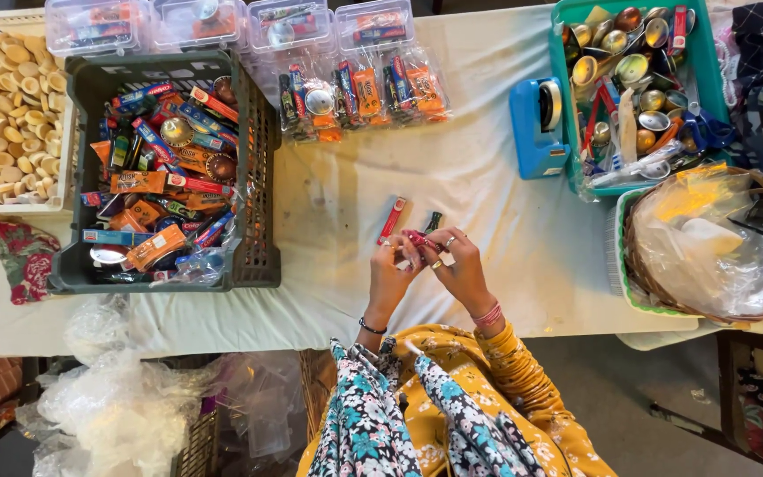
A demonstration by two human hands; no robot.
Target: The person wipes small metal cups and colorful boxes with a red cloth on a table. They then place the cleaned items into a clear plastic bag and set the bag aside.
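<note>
Both hands (pixel 426 256) pinched a small red packet (pixel 416 238) together over the counter (pixel 487 177), another red packet (pixel 391 219) lying just beside.

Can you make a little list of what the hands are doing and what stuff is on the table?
Left hand: pinching a small red packet
Right hand: pinching the same packet
On the cloth: red stick packet, small dark packet
Left side: dark crate of colourful packets
Right side: blue tape dispenser, green tray of metal bowls
Top: clear boxes
</note>
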